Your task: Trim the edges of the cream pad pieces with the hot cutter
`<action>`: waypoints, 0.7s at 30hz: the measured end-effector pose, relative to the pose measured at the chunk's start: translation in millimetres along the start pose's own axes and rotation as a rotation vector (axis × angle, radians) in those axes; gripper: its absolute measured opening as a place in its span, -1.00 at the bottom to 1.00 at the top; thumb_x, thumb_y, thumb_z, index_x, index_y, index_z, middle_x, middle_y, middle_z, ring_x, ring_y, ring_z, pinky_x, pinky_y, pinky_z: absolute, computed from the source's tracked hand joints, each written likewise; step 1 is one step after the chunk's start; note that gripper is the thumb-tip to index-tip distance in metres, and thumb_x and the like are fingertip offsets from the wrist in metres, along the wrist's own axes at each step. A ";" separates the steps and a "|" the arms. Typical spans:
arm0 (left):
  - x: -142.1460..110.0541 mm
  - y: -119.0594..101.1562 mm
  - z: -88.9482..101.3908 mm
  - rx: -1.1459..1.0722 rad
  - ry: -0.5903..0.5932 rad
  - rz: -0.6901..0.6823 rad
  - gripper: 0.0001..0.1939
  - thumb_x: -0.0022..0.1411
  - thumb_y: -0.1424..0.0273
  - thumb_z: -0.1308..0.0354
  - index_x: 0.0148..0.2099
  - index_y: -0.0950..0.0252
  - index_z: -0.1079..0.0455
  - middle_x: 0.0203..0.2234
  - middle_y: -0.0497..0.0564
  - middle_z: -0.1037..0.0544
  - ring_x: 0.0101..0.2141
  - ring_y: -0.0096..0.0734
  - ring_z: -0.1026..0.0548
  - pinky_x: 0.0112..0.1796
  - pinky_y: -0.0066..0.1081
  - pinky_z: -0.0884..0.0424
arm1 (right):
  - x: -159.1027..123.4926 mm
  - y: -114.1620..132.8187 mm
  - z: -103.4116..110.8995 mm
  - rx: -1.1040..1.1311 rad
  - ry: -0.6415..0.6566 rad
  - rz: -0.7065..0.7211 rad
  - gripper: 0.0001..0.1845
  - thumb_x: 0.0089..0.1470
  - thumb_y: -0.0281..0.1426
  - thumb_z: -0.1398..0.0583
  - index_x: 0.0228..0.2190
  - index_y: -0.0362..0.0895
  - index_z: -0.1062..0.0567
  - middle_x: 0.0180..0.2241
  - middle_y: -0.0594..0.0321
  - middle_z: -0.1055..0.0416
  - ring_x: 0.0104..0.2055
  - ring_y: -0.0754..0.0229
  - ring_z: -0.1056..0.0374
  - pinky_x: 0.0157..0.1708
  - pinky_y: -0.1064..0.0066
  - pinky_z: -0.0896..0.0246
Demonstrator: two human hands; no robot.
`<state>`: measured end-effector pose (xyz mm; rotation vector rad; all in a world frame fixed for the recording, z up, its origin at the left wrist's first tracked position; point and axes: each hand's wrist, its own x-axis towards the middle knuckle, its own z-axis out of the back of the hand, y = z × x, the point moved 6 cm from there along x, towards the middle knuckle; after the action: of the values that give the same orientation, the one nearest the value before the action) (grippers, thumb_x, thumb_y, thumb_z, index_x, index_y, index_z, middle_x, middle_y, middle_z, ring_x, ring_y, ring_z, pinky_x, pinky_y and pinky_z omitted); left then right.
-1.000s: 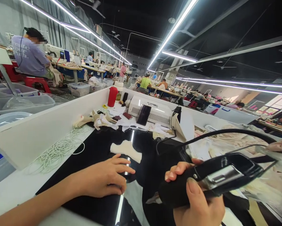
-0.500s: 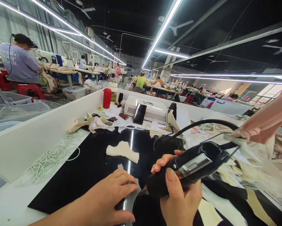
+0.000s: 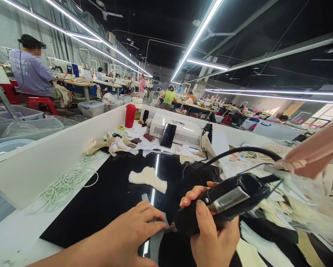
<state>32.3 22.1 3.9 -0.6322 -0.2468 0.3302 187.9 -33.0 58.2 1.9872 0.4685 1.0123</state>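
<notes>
Right hand [image 3: 211,226] gripping black tool [image 3: 222,204], tilted; left hand [image 3: 135,230] palm-down, fingers loosely spread, on grey strip [image 3: 156,226].

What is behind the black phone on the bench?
Behind the phone is a white vented box, its slots showing on both sides; whatever lies directly behind the screen is covered.

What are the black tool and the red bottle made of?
Black tool: looks like glossy hard plastic, with bright highlights; its silver plate is probably metal, as it gleams. Red bottle: smooth, softly shiny, maybe plastic or painted metal.
</notes>
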 end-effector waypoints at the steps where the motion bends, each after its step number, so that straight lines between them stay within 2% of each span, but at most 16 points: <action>1: -0.6 0.1 -0.2 -0.002 -0.011 -0.007 -0.22 0.00 0.32 -0.57 0.27 0.17 -0.44 0.21 0.06 -0.48 0.16 0.02 -0.42 0.29 -0.01 -0.27 | -1.2 1.0 -1.1 0.015 -0.014 -0.015 -0.65 0.19 -0.30 -0.37 -0.03 0.05 -0.42 -0.33 0.32 -0.46 -0.38 0.21 -0.42 -0.38 0.32 -0.42; 6: -2.5 -0.4 -2.5 -0.001 -0.029 -0.038 -0.16 -0.05 0.34 -0.58 0.29 0.16 -0.42 0.20 0.07 -0.48 0.16 -0.01 -0.42 0.24 -0.09 -0.33 | -12.9 6.7 -10.7 0.091 -0.064 -0.106 -0.61 0.16 -0.19 -0.39 -0.03 0.08 -0.42 -0.34 0.40 -0.39 -0.37 0.27 -0.36 -0.31 0.35 -0.38; 15: -2.1 -0.3 -0.5 -0.011 -0.054 -0.064 -0.30 0.10 0.23 -0.50 0.27 0.18 -0.44 0.17 0.10 -0.50 0.13 0.01 -0.44 0.23 -0.05 -0.34 | -16.7 6.1 -12.5 0.059 -0.058 -0.160 -0.64 0.18 -0.22 -0.38 -0.03 0.11 -0.42 -0.33 0.39 -0.41 -0.35 0.25 -0.37 -0.28 0.29 -0.36; 21: -1.0 -3.7 1.4 -0.008 -0.065 -0.065 -0.33 0.14 0.15 -0.48 0.26 0.22 -0.47 0.17 0.13 -0.51 0.13 0.06 -0.44 0.20 -0.03 -0.36 | -22.1 19.6 -12.7 0.122 -0.050 -0.120 -0.61 0.12 -0.16 -0.41 -0.06 0.09 -0.46 -0.38 0.41 -0.41 -0.39 0.27 -0.34 -0.34 0.35 -0.34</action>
<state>31.8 19.6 7.1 -0.6203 -0.3300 0.2871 163.7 -51.9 67.6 2.0599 0.6274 0.8760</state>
